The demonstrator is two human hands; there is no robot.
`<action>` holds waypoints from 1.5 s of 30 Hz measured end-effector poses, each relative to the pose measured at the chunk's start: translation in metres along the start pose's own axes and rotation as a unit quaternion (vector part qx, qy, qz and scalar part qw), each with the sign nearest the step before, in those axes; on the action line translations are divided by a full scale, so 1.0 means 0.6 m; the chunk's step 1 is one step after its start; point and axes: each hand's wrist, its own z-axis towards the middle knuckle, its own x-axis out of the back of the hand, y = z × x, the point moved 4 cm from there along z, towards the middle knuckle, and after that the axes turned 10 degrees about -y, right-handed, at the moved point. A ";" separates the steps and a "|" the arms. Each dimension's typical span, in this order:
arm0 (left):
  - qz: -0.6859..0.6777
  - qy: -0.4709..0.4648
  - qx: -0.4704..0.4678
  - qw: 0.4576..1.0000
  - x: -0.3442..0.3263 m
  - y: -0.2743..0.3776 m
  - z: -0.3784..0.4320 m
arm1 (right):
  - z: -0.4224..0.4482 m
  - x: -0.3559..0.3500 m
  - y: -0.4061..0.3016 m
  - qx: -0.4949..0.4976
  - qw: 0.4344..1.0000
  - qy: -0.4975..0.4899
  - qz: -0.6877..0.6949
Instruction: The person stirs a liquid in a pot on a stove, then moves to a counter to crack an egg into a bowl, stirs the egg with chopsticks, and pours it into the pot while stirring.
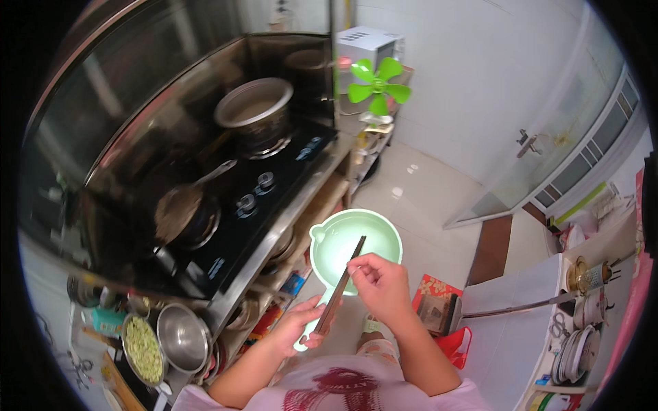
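Observation:
My left hand (300, 323) is closed around the handle of a pale green plastic ladle (380, 231) and around the lower ends of dark wooden chopsticks (333, 308). The chopsticks lie slantwise along the handle, and their far tips reach over the ladle's round bowl. Nothing but a smooth green inside shows in the bowl, though my right hand covers part of its near rim. At the middle of the chopsticks, the bent thumb and fingers of my right hand (383, 285) meet in a pinch on them.
A gas hob (267, 216) on the left carries a metal pot (257, 120) and a wok (180, 213). Below it are a steel bowl (182, 336) and a bowl of chopped greens (141, 349). A dustpan (437, 313) is at right, near a glass door (545, 118). A green fan (379, 85) stands behind.

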 end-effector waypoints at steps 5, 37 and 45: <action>0.017 -0.030 0.053 0.998 -0.097 0.099 0.270 | 0.132 0.270 0.069 -0.056 0.995 0.071 0.035; -0.166 0.221 -0.214 0.937 -0.045 0.537 1.303 | 1.409 0.556 0.446 0.248 0.900 -0.324 -0.154; -0.126 0.292 -0.224 0.921 -0.014 0.533 1.305 | 1.490 0.341 0.503 0.364 0.711 -0.417 -0.432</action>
